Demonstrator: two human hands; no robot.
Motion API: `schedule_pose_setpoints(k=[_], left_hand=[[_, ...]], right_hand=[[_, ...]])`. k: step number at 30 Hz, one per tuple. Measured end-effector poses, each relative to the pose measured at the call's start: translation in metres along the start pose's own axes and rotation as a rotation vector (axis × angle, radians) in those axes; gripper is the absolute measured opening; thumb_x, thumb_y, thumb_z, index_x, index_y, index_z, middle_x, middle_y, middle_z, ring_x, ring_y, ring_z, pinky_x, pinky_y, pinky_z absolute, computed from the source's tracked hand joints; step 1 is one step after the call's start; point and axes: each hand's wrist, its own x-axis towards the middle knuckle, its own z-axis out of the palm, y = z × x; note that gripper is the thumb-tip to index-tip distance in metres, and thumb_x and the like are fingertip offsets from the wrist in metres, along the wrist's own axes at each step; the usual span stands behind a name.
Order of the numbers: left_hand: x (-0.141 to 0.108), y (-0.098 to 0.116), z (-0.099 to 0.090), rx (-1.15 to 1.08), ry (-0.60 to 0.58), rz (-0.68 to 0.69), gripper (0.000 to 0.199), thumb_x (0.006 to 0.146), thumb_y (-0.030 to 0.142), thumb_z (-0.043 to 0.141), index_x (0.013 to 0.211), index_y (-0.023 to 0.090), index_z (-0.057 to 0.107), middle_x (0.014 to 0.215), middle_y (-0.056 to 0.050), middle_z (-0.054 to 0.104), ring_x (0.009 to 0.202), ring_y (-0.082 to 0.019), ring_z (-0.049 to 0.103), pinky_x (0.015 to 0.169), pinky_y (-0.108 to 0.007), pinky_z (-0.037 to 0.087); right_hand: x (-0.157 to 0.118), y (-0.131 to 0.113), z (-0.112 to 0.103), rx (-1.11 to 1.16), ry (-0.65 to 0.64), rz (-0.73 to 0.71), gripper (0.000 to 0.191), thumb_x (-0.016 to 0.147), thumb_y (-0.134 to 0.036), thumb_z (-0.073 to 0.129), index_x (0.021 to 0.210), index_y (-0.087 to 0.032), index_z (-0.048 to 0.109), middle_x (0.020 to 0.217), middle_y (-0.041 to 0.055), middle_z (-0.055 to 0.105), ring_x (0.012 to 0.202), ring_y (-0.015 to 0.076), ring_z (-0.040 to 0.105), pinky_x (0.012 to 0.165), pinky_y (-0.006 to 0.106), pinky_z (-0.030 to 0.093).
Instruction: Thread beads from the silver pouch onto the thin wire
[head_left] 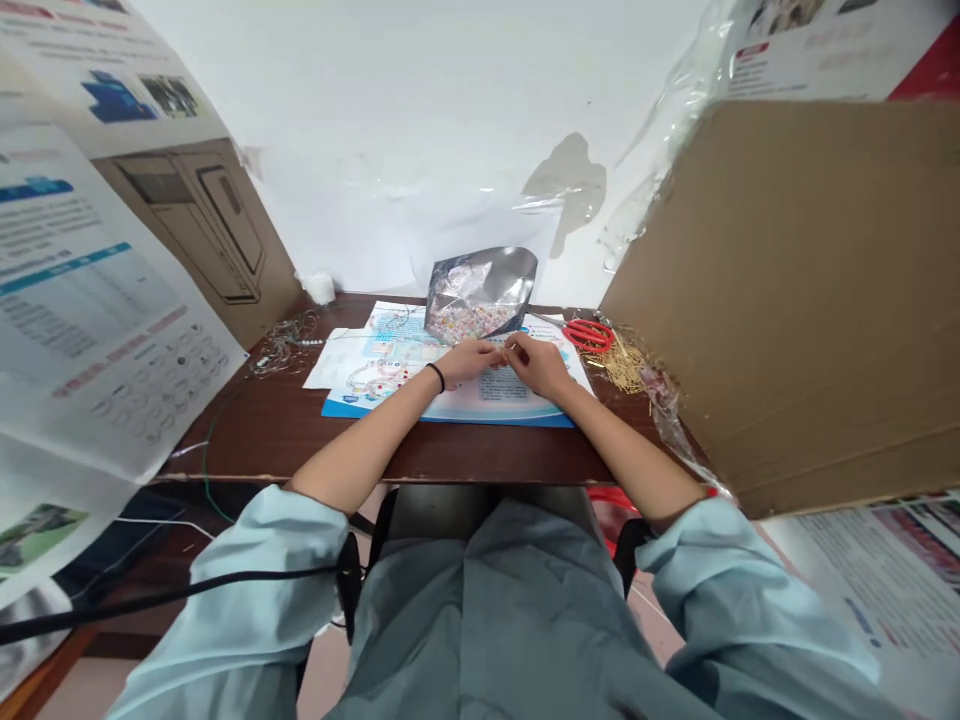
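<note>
My left hand (pixel 474 360) and my right hand (pixel 535 364) meet over the printed sheets (pixel 450 405), fingertips pinched close together. Whatever lies between them is too small to make out. Just behind the hands stands an open silvery bag (pixel 480 290) holding many small pale and coloured beads (pixel 465 318). To the left, a thin string with a few whitish beads (pixel 309 343) runs across the paper toward my left hand. Loose red and pale beads (pixel 386 382) are scattered on the sheets left of my hands.
Red-handled scissors (pixel 589 335) rest at the right beside a heap of thin golden pieces (pixel 624 366) and a crumpled clear plastic bag (pixel 664 395). Tangled clear thread (pixel 285 345) lies at the left. Cardboard panels (pixel 810 280) flank the dark table (pixel 480 455); a white wall closes the back.
</note>
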Motion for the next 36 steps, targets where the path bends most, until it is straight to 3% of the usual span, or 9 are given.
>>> schedule_pose_setpoints(k=[4,8,11,18,28,36], left_hand=[[0.003,0.002,-0.001,0.154,0.010,-0.028,0.031,0.081,0.021,0.065,0.051,0.015,0.063,0.055,-0.003,0.056,0.047,-0.008,0.041,0.041,-0.021,0.025],[0.003,0.011,-0.004,-0.044,0.144,0.045,0.035,0.081,0.015,0.060,0.047,0.016,0.050,0.047,0.002,0.037,0.042,-0.006,0.026,0.040,-0.019,0.017],[0.003,0.019,-0.008,-0.248,0.240,0.106,0.037,0.084,0.016,0.060,0.051,0.017,0.045,0.048,0.004,0.032,0.043,-0.004,0.022,0.042,-0.018,0.015],[0.015,0.019,-0.023,-0.490,0.539,0.111,0.036,0.088,0.028,0.066,0.061,0.018,0.043,0.053,0.004,0.037,0.043,-0.004,0.028,0.042,-0.018,0.018],[0.020,0.025,-0.037,-0.603,0.713,0.168,0.040,0.086,0.039,0.070,0.064,0.019,0.043,0.055,0.004,0.035,0.047,-0.005,0.034,0.042,-0.020,0.023],[0.022,0.028,-0.047,-0.587,0.838,0.173,0.040,0.091,0.040,0.061,0.064,0.020,0.039,0.057,0.004,0.032,0.048,-0.007,0.035,0.045,-0.021,0.025]], right_hand=[[0.001,0.004,0.000,-0.036,0.034,0.014,0.014,0.088,-0.027,0.050,0.094,-0.022,0.062,0.071,0.0020,0.066,0.064,0.0198,0.057,0.063,0.028,0.035],[0.003,0.013,0.000,-0.064,0.103,0.112,0.011,0.088,-0.028,0.053,0.092,-0.023,0.062,0.071,0.0025,0.067,0.065,0.0206,0.057,0.063,0.030,0.036],[0.005,0.023,-0.002,-0.053,0.145,0.189,0.009,0.087,-0.026,0.053,0.091,-0.023,0.061,0.074,0.0036,0.068,0.068,0.0210,0.059,0.065,0.031,0.038],[0.008,0.039,-0.011,-0.116,0.196,0.297,0.008,0.086,-0.021,0.053,0.086,-0.022,0.061,0.075,0.0057,0.067,0.070,0.0222,0.057,0.068,0.035,0.042],[0.008,0.046,-0.015,-0.188,0.244,0.354,0.012,0.082,-0.017,0.053,0.087,-0.022,0.063,0.077,0.0086,0.065,0.074,0.0241,0.056,0.069,0.037,0.043],[0.011,0.065,-0.017,-0.147,0.355,0.381,0.013,0.079,-0.017,0.047,0.082,-0.022,0.059,0.079,0.0074,0.065,0.072,0.0216,0.056,0.069,0.035,0.045]])
